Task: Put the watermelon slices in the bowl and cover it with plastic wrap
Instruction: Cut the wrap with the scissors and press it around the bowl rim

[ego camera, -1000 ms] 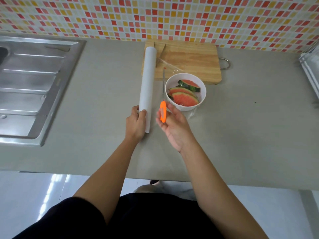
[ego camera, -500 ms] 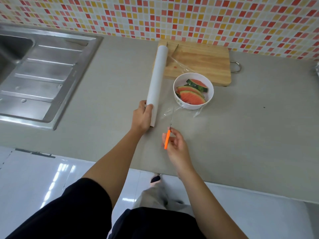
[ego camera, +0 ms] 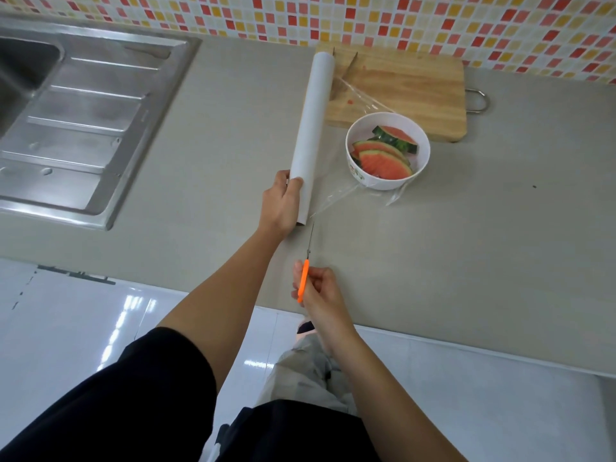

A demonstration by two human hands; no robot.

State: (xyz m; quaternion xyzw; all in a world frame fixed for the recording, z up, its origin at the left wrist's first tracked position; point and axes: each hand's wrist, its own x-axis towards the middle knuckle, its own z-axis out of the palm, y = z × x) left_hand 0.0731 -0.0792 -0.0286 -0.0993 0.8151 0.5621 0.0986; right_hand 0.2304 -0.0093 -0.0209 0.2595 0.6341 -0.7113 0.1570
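While the right hand (ego camera: 316,290) hangs over the front edge of the counter (ego camera: 466,261), its fingers are curled round the orange handle of the scissors (ego camera: 304,278). The thin blades point toward the back and look closed, with the tip just short of the roll's near end. Further in, the left hand (ego camera: 281,205) grips the near end of the white plastic wrap roll (ego camera: 313,128), thumb on top and fingers wrapped under. The roll lies on the counter, running front to back, with its far end at the left edge of the cutting board (ego camera: 410,91). Clear film (ego camera: 336,198) stretches from the roll rightward to the bowl (ego camera: 383,185), and loose edges lie on the counter at the bowl's near side. Cannot tell if the film fully covers the top. The white bowl stands mid-counter, touching the board's front edge, with the watermelon slices (ego camera: 383,163) inside. The sink (ego camera: 83,121) is at the back left corner. The tiled wall (ego camera: 433,21) runs along the back edge.
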